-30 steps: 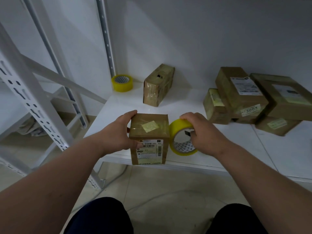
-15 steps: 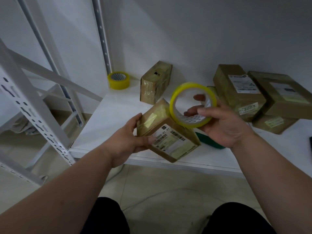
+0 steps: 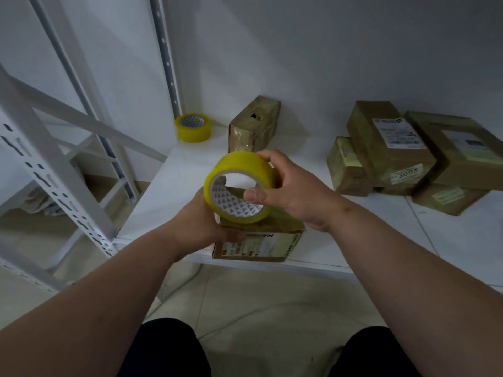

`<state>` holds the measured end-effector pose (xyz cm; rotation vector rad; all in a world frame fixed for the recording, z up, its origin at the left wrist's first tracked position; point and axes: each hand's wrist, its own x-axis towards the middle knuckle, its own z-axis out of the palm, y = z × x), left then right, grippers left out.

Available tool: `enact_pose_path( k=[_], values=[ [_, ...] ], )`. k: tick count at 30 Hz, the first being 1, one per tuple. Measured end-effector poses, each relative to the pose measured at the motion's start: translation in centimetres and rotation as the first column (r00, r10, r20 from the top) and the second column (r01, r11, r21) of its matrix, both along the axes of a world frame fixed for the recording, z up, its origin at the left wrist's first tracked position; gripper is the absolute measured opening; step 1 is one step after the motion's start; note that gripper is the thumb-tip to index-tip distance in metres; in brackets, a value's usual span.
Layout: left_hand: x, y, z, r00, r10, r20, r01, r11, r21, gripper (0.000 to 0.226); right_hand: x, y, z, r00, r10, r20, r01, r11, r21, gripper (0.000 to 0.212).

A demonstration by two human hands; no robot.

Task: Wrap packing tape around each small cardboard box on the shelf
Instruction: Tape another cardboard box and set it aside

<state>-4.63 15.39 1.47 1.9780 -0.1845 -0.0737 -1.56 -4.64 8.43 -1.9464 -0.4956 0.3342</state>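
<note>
While gripping the yellow tape roll, thumb hooked inside the core: right hand. Beneath, at 7 o'clock, curled round the small cardboard box on the shelf front edge: left hand. Step judged: between passes of wrapping. Next move calls for tape drawn taut around the box. Waiting at 2 o'clock: stacked boxes.

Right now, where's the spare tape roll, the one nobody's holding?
Head view: the spare tape roll lies flat in the shelf's back-left corner, beside the upright post and just left of the lone box standing on edge.
</note>
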Motion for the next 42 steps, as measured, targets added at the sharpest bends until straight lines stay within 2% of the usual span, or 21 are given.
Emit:
enact_pose_path(
  k=[5, 9, 12, 17, 22, 26, 28, 30, 32, 34, 36, 37, 39, 42],
  values=[
    [0.2, 1.5, -0.8, 1.0, 0.018, -0.025, -0.013, 0.983, 0.186, 0.104, 1.1, -1.1, 0.8, 0.996, 0.064, 0.063, -0.053, 0.986, -0.161, 0.07],
    [0.1, 2.1, -1.7, 0.999, 0.018, -0.048, -0.006, 0.97, 0.241, 0.117, 1.8, -3.9, 2.1, 0.995, 0.084, 0.055, -0.064, 0.954, -0.294, 0.067],
    [0.4, 2.1, -1.6, 0.999, 0.004, -0.042, 0.006, 0.972, 0.235, 0.115, 2.1, -5.3, 3.0, 0.991, 0.101, 0.083, -0.055, 0.896, -0.44, 0.07],
    [0.7, 2.9, -1.7, 0.998, 0.013, -0.066, 0.004, 0.969, 0.248, 0.113, 2.7, -8.4, 3.7, 0.976, 0.07, 0.207, 0.083, 0.755, -0.651, 0.055],
    [0.7, 2.9, -1.8, 0.997, 0.021, -0.074, -0.002, 0.969, 0.246, 0.114, 2.3, -10.3, 1.2, 0.979, 0.07, 0.189, 0.089, 0.69, -0.719, 0.055],
    [0.5, 2.9, -1.7, 0.997, 0.016, -0.076, 0.006, 0.96, 0.281, 0.115, 2.3, -10.3, -2.1, 0.966, 0.078, 0.245, 0.124, 0.695, -0.709, 0.055],
    [0.4, 2.7, -1.6, 0.996, -0.038, -0.079, 0.062, 0.94, 0.335, 0.117, 2.1, -10.1, -3.6, 0.962, 0.084, 0.26, 0.128, 0.7, -0.703, 0.053],
    [0.2, 2.5, -1.4, 0.989, -0.122, -0.08, 0.145, 0.898, 0.415, 0.112, 1.7, -9.8, -5.1, 0.956, 0.102, 0.276, 0.133, 0.688, -0.714, 0.05],
    [-0.2, 2.2, -1.3, 0.983, -0.156, -0.098, 0.184, 0.813, 0.552, 0.102, 1.4, -9.5, -5.9, 0.955, 0.1, 0.278, 0.141, 0.673, -0.726, 0.047],
    [-0.6, 1.8, -1.2, 0.991, -0.117, -0.069, 0.13, 0.664, 0.736, 0.094, 1.1, -9.3, -6.0, 0.947, 0.122, 0.297, 0.163, 0.615, -0.772, 0.053],
    [-1.0, 1.0, -0.9, 0.989, -0.142, 0.052, 0.02, 0.46, 0.888, 0.087, 0.6, -8.6, -5.7, 0.929, 0.164, 0.333, 0.188, 0.564, -0.804, 0.073],
    [-1.2, 0.4, -0.9, 0.976, -0.191, 0.106, -0.023, 0.392, 0.919, 0.085, 0.2, -7.8, -5.4, 0.914, 0.191, 0.357, 0.189, 0.577, -0.794, 0.085],
    [-1.5, -1.0, -0.9, 0.946, -0.29, 0.147, -0.042, 0.34, 0.94, 0.082, -1.2, -5.5, -5.5, 0.862, 0.287, 0.417, 0.155, 0.635, -0.757, 0.097],
    [-1.6, -2.0, -1.0, 0.944, -0.299, 0.142, -0.02, 0.376, 0.926, 0.077, -3.4, -2.0, -6.8, 0.811, 0.411, 0.416, 0.1, 0.603, -0.792, 0.1]
  ],
)
